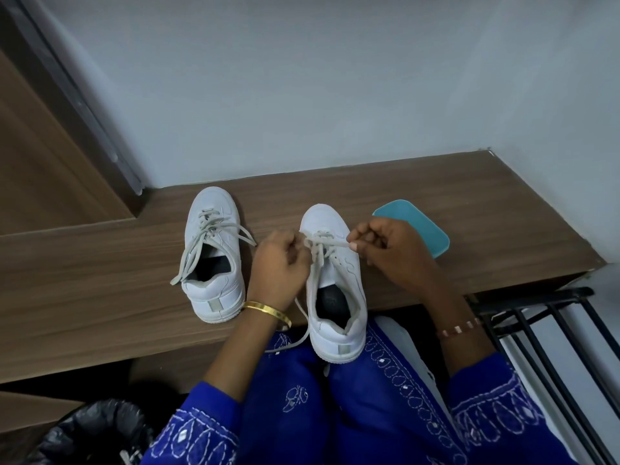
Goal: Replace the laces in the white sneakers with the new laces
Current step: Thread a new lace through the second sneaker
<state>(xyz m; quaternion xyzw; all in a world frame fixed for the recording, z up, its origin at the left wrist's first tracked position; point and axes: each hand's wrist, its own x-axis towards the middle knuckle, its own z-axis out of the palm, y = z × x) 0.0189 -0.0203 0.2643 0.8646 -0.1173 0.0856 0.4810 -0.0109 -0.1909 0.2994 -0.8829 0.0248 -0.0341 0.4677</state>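
Setting: a wooden tabletop (436,196) against a pale wall, seen from above by the person working at it.
Right sneaker: a white sneaker (335,280) stands upright on the tabletop directly in front of the person, toe toward the wall, heel overhanging the near edge above the lap.
Lace in work: a pale grey lace (323,245) crosses the upper eyelets of this sneaker; one loose end trails down the shoe's left side and over the tabletop edge.
Left hand: the left hand (281,260) is at the sneaker's left side, its grip pinching the lace near the top eyelets with curled fingers.
Right hand: the right hand (392,250) is at the sneaker's right side, its grip pinching the other stretch of the same lace between thumb and fingertip.
Other sneaker: a second white sneaker (213,256) stands to the left, apart from the first, toe toward the wall, laced with grey laces whose loose ends spill over its sides.
Teal object: a flat teal piece (419,223) with rounded corners lies on the tabletop, partly behind the right hand.
Wrists: a gold bangle (268,312) on the left wrist, a beaded bracelet (458,328) on the right.
Clothing: blue fabric with white embroidery (369,414) covers the lap and both sleeves.
Lower left: a black plastic bag (94,431).
Right edge: a black metal rack (553,347) beside the tabletop.
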